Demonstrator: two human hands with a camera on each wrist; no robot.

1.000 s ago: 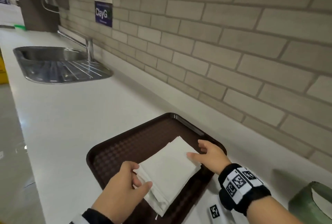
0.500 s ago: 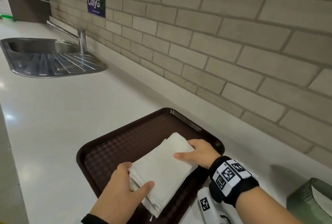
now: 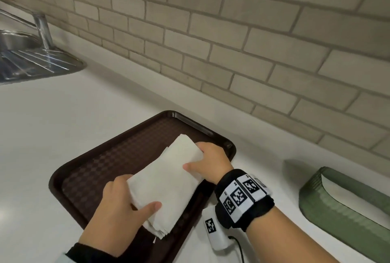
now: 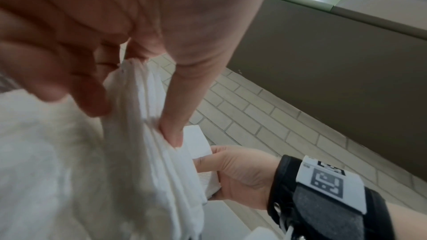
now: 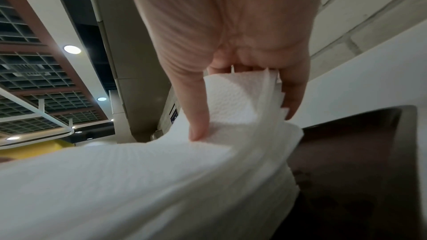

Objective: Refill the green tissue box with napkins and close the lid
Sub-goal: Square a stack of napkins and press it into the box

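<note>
- White counter [image 3: 88, 127] along a brick wall [image 3: 242, 37], with a sink [image 3: 31, 60] off to the far left and a dark brown tray [image 3: 88, 170] sitting in front.
- Both hands are on 1 stack of napkins [image 3: 166, 180] over the tray. Left hand [image 3: 118, 218] pinches the near end, thumb on top and fingers curled under.
- Right hand [image 3: 207, 163] grips the far end the same way (the wrist views show the layers fanning a bit at the edges).
- Green tissue box [image 3: 346, 197] sits on the counter off to the right, well apart from the tray, looks open with something white inside.
- My take on doing this well: square the edges up first, keep both ends squeezed so no sheets slide out, then carry it over flat and low.
</note>
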